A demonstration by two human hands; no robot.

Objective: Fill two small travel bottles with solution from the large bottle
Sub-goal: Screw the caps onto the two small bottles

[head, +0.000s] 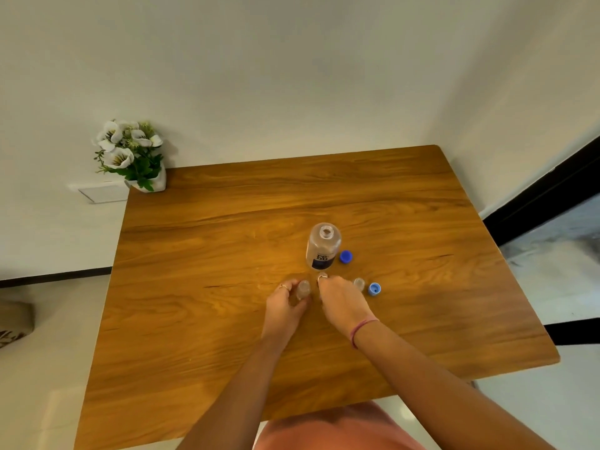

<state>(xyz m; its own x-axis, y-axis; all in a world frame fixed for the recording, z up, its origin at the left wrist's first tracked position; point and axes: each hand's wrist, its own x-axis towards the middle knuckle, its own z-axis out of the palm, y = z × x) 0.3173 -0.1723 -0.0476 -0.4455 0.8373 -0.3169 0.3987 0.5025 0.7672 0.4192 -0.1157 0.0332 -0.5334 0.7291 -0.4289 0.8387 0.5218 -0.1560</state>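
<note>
So from where I'm sitting, the left hand (285,302) has its fingers (283,287) curled round 1 small bottle (304,289) standing upright on the tabletop (207,254), mouth up. The right hand (337,300) is just beside it with the fingers bent over something small near the tips. It might be that bottle's cap, but I honestly can't tell what it has or how tightly. The 2nd small bottle (359,283) stands upright to the right, uncapped, with a blue cap (374,289) just beside it. The large bottle (323,246) is right behind the hands, long axis vertical, open neck pointing up, and its own blue cap (346,256) is next to it. My guess is they're all light clear plastic, stiff-ish but tippy and a bit slick, so I'd hold the little ones low round the body and take the large one mid-label when pouring.
</note>
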